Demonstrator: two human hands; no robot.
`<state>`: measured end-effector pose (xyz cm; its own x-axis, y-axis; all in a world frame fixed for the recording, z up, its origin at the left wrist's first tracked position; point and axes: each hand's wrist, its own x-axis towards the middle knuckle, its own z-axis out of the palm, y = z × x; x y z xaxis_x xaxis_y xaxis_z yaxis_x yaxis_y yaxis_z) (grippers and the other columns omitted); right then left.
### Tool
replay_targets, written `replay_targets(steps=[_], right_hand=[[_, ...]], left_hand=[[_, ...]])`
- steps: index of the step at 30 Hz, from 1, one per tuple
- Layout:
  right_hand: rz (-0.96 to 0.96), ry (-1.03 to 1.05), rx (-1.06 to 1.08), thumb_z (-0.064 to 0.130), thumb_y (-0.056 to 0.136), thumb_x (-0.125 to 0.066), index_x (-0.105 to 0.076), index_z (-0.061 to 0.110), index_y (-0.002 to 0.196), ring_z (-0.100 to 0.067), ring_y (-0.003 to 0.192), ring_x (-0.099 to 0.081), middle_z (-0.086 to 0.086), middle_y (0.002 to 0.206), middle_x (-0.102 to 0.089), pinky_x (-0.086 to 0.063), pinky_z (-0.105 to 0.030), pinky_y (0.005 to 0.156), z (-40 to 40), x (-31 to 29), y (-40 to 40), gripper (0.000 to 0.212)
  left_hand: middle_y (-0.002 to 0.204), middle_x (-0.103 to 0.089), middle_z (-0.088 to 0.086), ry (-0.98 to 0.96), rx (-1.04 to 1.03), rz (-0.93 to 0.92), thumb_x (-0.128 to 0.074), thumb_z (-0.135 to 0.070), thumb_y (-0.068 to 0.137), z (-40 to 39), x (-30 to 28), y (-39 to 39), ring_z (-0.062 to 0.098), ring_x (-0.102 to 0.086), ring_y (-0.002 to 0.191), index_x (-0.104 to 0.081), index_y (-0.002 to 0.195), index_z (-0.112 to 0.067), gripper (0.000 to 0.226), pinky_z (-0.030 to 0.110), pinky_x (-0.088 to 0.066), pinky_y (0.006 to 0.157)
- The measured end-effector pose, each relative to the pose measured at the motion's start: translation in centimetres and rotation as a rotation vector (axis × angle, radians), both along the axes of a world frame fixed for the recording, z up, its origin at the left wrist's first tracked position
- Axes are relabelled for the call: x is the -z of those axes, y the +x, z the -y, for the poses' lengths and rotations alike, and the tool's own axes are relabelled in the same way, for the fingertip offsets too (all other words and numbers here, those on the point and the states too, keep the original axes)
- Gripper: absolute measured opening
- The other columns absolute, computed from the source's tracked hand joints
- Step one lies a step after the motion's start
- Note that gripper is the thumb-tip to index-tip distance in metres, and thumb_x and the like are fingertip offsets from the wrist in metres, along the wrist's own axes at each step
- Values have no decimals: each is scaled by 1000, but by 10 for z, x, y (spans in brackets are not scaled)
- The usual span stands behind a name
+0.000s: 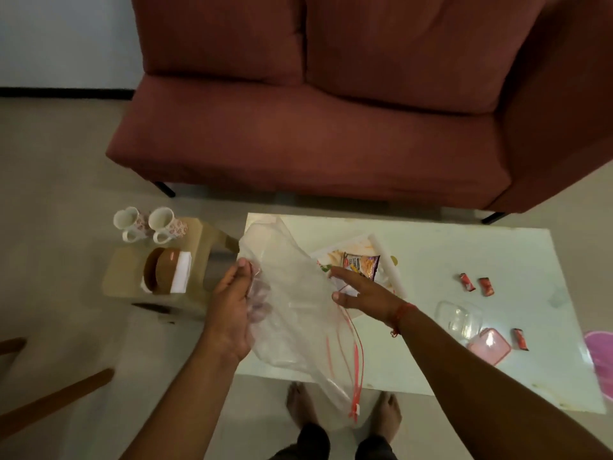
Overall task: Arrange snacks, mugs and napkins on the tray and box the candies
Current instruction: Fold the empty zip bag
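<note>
Both hands hold a clear bag [298, 310] over the worktop [464, 254]: left hand [232, 307] grips its edge, right hand [361, 292] pinches the other side. Snack pack [361, 265] lies on the tray [388, 260]; candies [486, 286] sit apart.

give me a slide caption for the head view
Both hands hold a clear plastic zip bag above the white table.
</note>
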<state>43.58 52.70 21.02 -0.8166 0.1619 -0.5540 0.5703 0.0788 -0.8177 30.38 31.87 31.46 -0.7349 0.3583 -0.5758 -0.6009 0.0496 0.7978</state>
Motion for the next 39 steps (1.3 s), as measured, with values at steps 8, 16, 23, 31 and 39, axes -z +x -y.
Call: replay_targets(steps=[8, 16, 23, 31, 39], right_hand=[[-194, 199, -72, 36, 87, -72, -64, 38, 122, -10, 95, -64, 2, 112, -69, -52, -23, 87, -1, -147, -35, 36], [-450, -8, 461, 21, 85, -71, -72, 10, 110, -24, 96, -61, -8, 105, -70, -50, -48, 91, -15, -214, -12, 27], [-555, -177, 720, 11, 93, -59, -66, 7, 116, -27, 96, -69, -12, 108, -73, -60, -45, 80, -35, -234, 26, 25], [-549, -92, 771, 16, 99, -53, -64, 6, 117, -28, 95, -70, -17, 111, -71, -60, -47, 80, -78, -258, 96, 23], [-599, 141, 737, 13, 98, -56, -46, 27, 139, -29, 95, -70, -11, 108, -69, -61, -42, 81, -129, -269, 153, 44]], left_hand=[[71, -55, 7, 154, 265, -118, -61, -38, 91, 5, -92, -45, 11, -55, 53, -65, 87, -15, 24, 23, -47, 48], [101, -72, 3, 274, -87, -173, -51, -54, 93, -25, -118, -77, 21, -68, 98, -56, 122, -14, 50, 34, -55, 75], [121, -70, 0, 197, 466, -301, -52, -64, 87, -65, -103, 8, 14, -64, 114, -55, 129, -20, 61, 36, -45, 103], [86, -71, 1, 37, 207, -473, -56, -27, 98, -109, -131, 53, 21, -67, 86, -69, 94, -16, 17, 40, -57, 83], [105, -71, 5, 101, 80, -504, -55, -27, 98, -148, -154, 109, 21, -69, 97, -63, 111, -18, 18, 42, -57, 87]])
